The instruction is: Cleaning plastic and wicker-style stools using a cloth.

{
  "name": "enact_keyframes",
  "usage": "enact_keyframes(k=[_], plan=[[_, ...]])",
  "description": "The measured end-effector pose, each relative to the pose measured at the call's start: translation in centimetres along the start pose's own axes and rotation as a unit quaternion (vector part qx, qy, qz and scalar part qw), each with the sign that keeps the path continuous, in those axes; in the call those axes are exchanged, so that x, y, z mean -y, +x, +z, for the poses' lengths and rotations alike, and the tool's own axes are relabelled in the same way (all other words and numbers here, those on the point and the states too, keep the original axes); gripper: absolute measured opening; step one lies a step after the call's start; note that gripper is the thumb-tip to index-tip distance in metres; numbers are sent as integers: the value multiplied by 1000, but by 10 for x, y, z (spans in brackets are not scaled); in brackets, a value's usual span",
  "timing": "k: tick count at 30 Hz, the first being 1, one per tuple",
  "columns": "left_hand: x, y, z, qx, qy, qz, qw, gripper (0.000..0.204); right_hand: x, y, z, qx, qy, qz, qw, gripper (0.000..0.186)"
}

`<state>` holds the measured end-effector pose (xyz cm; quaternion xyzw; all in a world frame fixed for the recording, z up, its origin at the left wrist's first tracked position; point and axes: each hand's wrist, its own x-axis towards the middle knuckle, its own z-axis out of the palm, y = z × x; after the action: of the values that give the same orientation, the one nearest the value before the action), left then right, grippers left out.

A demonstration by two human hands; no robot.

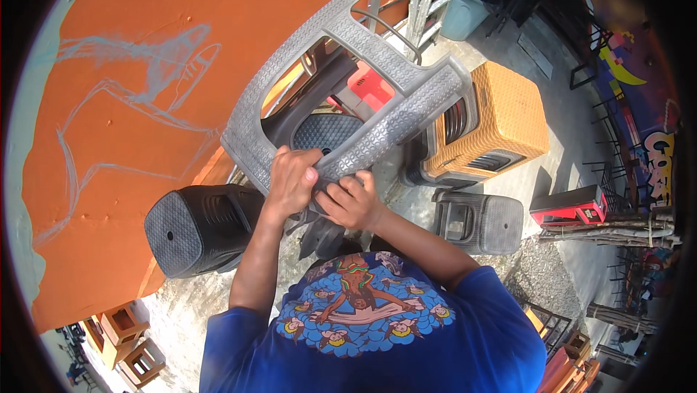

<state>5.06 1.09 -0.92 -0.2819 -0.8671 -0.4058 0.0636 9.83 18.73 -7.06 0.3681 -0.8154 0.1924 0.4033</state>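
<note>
A grey plastic stool with a woven-look surface is held up in front of me, tilted, its open side frame facing me. My left hand is closed on its near lower corner, thumb toward the right. Beside it, my right hand curls its fingers round the same near end of the stool. Part of the grip is hidden behind the fingers. Through the stool's opening show a dark patterned stool seat and a red plastic piece.
A black stool stack lies at left by the orange wall. To the right are a tan stool stack, another grey stool and a red-and-black box on bundled sticks. A ladder stands behind, beside a bin.
</note>
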Motion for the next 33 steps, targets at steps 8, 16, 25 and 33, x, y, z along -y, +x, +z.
enact_keyframes(k=[8, 16, 25, 33], plan=[[-8, -8, 3, 20, 62, -11, 998, 77, -217, 34, -40, -150, -154, 335, 917, 27], [1, 2, 6, -36, -17, -54, 998, 68, -84, 41, -6, -42, -58, 198, 978, 30], [-3, 13, -2, 101, -40, -191, 975, 88, 35, 29, -4, 106, 54, -36, 992, 33], [-16, -5, 5, 74, 149, -58, 984, 64, -118, 38, -60, 20, -178, 254, 951, 30]])
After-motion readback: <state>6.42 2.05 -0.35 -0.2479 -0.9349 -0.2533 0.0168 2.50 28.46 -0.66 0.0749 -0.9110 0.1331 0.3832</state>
